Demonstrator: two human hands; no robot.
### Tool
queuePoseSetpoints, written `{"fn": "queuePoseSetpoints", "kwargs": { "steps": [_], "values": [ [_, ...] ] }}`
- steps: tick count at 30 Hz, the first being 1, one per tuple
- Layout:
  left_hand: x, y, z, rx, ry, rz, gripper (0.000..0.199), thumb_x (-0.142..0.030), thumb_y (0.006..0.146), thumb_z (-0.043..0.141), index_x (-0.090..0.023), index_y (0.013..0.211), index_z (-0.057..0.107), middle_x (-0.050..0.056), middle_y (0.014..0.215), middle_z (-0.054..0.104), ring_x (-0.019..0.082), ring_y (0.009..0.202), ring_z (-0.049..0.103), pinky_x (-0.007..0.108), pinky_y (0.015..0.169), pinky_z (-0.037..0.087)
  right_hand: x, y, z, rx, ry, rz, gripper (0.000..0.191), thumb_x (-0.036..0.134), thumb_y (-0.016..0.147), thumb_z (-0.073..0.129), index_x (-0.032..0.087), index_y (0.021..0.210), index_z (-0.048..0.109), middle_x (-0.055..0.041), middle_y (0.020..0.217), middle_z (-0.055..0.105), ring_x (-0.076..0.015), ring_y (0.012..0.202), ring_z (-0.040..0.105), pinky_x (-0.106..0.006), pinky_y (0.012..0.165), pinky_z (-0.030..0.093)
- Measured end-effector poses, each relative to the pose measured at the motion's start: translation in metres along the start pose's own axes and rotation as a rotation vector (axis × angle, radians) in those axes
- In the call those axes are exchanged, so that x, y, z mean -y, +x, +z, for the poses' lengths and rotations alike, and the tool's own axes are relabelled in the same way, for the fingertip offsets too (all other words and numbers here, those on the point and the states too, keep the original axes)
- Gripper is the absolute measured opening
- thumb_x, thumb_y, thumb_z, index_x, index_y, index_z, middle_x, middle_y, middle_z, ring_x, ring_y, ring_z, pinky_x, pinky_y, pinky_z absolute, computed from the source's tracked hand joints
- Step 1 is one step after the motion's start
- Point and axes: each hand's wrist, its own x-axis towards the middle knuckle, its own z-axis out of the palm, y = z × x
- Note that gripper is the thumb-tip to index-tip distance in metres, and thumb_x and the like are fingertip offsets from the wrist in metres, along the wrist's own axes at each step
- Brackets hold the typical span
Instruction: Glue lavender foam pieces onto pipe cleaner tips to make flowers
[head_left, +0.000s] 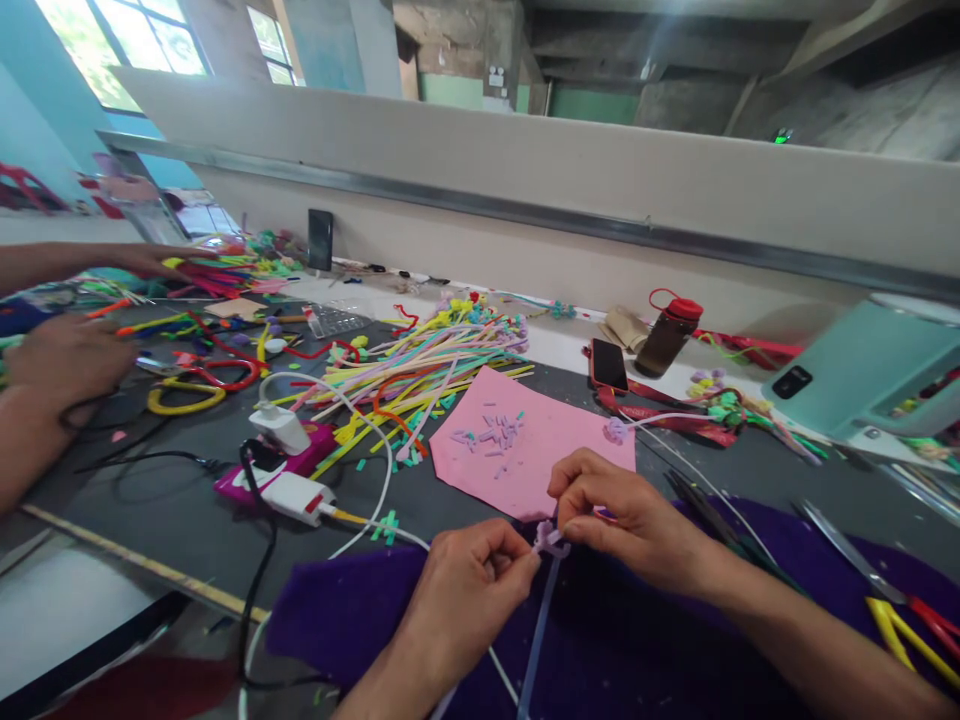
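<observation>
Lilac fuzzy piece (551,540) is at the near edge of the pink sheet (551,410), pinched by the left hand (469,590) and the right hand (626,515), each grip closed between thumb and fingers. Small clippings (499,432) lie on the sheet; fuzzy stems (405,365) spread left of it, and scissors (851,552) and a bottle (666,338) are right of it.

The left hand (480,580) comes up from the bottom edge, palm side turned inward, thumb and index finger pinched together, the other fingers curled. The right hand (604,505) reaches in from the lower right, slightly higher, its fingers bent and fingertips closed against the thumb. Both forearms are bare, and the hands nearly meet, fingertips facing.
</observation>
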Motion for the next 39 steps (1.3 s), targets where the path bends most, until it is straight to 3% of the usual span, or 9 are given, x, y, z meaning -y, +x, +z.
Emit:
{"fn": "queuePoseSetpoints", "kwargs": {
  "steps": [13, 39],
  "values": [
    [0.010, -0.001, 0.003, 0.000, 0.028, 0.102, 0.015, -0.019, 0.068, 0.056, -0.019, 0.053, 0.062, -0.006, 0.044, 0.049, 0.008, 0.041, 0.036, 0.020, 0.042, 0.026, -0.002, 0.004, 0.001, 0.104, -0.091, 0.032, 0.008, 0.010, 0.081, 0.055, 0.016, 0.076, 0.057, -0.0029, 0.097, 0.051, -0.0129, 0.087, 0.051, -0.025, 0.076, 0.040],
    [0.008, -0.002, 0.003, -0.025, -0.028, 0.105, 0.015, -0.019, 0.066, 0.058, -0.019, 0.051, 0.062, -0.005, 0.043, 0.049, 0.008, 0.040, 0.036, 0.020, 0.042, 0.026, -0.007, 0.003, 0.004, 0.088, -0.064, 0.054, 0.009, 0.015, 0.081, 0.055, 0.016, 0.074, 0.061, -0.0022, 0.090, 0.054, -0.0128, 0.080, 0.052, -0.025, 0.071, 0.041]
  ]
}}
